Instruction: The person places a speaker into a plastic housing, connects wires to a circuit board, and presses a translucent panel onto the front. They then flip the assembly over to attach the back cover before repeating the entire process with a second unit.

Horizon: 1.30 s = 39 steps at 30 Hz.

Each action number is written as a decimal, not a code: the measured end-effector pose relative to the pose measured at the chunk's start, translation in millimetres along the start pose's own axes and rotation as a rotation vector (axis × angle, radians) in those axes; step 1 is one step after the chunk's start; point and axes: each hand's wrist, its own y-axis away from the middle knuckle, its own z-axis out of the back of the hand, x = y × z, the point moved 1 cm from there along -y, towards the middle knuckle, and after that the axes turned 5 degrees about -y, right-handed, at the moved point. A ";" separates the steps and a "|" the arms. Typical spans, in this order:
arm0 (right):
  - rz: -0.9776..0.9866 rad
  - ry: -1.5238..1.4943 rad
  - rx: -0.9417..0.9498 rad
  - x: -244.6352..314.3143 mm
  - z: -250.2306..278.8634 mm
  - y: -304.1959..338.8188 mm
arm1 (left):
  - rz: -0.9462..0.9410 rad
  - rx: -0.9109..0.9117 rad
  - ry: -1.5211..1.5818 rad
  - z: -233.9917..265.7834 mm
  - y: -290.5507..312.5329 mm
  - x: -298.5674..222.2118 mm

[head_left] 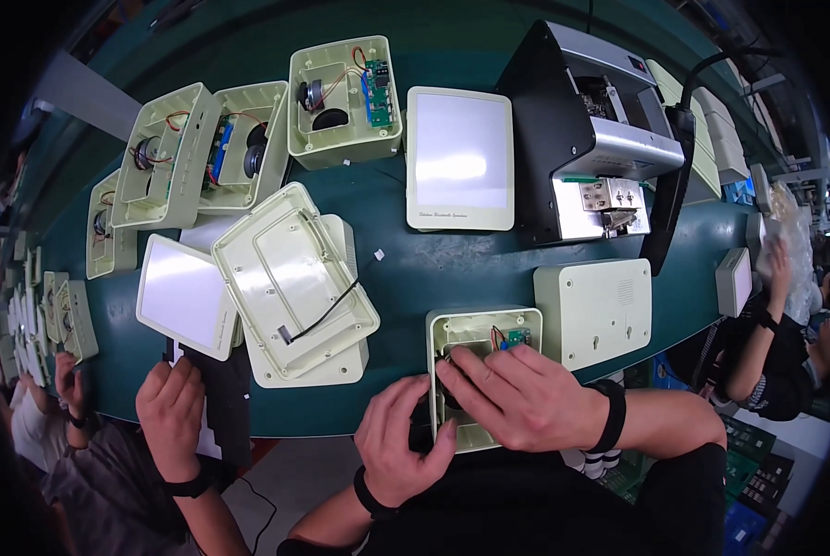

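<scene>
cream hsg: open face up, long axis near-far | lh at side | rh inside | grips: can't tell

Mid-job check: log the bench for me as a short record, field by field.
Left hand: at near-left side of open cream housing
Right hand: fingers inside that housing; contact hidden
Housing contents: green circuit board, wires
Right of housing: closed cream box with grille holes
Farther back: white-fronted panel, black-and-silver machine
Left: cream cover with black cable
Co-worker: hand at bench edge, left
</scene>
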 end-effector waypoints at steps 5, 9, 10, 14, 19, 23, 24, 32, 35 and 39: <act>0.060 0.053 -0.021 -0.2 -1.1 1.8 | 0.002 0.005 -0.010 0.9 -0.5 -1.9; 0.069 0.027 -0.015 -4.0 -0.4 0.9 | 0.004 0.011 -0.018 0.3 0.4 -1.8; 0.065 0.013 -0.006 -4.7 0.5 0.6 | 0.001 0.009 -0.017 -0.1 0.7 -1.5; 0.057 -0.020 0.008 -6.2 0.8 -1.3 | -0.005 0.001 -0.021 -0.2 0.6 -0.5; 0.050 -0.048 0.023 -7.9 -2.8 -1.8 | -0.023 0.007 -0.027 -0.4 3.0 2.7; 0.055 -0.014 0.111 -6.7 4.2 -8.8 | -0.002 0.007 -0.021 0.2 1.0 -0.3; 0.058 -0.013 0.104 -5.6 5.5 -8.8 | -0.006 0.004 -0.027 1.5 2.4 -1.8; 0.062 -0.089 -0.016 -9.4 -7.0 -6.9 | -0.034 -0.018 -0.047 5.4 2.2 -6.6; -0.023 -0.051 -0.001 -13.9 -4.7 -16.2 | -0.156 -0.071 -0.199 -0.1 0.0 -5.7; -0.063 0.030 0.018 -15.6 -7.8 -27.8 | -0.077 -0.115 -0.195 -6.0 -6.8 -16.7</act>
